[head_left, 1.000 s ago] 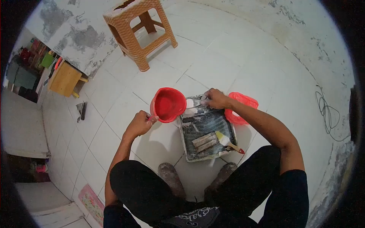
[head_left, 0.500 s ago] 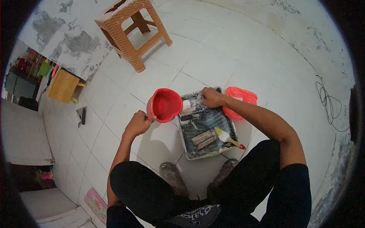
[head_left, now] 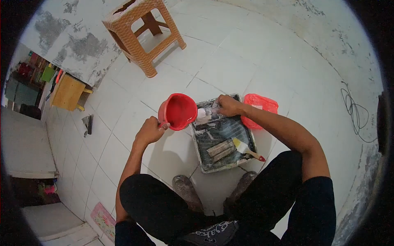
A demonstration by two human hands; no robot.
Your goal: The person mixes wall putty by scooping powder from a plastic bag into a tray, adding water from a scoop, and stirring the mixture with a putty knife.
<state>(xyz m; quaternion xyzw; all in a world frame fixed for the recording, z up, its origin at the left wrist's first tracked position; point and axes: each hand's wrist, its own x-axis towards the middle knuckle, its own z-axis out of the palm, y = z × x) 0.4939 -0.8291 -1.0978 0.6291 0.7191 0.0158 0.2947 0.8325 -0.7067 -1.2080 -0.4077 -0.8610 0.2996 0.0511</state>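
Note:
My left hand (head_left: 151,130) is closed around the handle of a red plastic dipper (head_left: 181,111). The dipper is tilted, its lip over the left edge of a black paint tray (head_left: 217,133) smeared with white. At the tray's far end my right hand (head_left: 228,105) has its fingers curled down beside a white patch (head_left: 201,113); what they hold, if anything, I cannot make out. A paintbrush (head_left: 248,149) with a red-tipped handle lies across the tray's right edge. Next to it in the tray rests a grimy flat block-like tool (head_left: 221,150).
A red plastic bag or wrapper (head_left: 260,105) is on the floor right of the tray. A brown woven-look stool (head_left: 145,39) stands further off. A putty-knife-like tool (head_left: 88,125) lies to the left, near a small wooden table (head_left: 69,92). Loose cable (head_left: 353,110) lies by the right wall.
The dipper has risen slightly and tipped a little further toward the tray, turned by my left hand. My right hand has barely moved.

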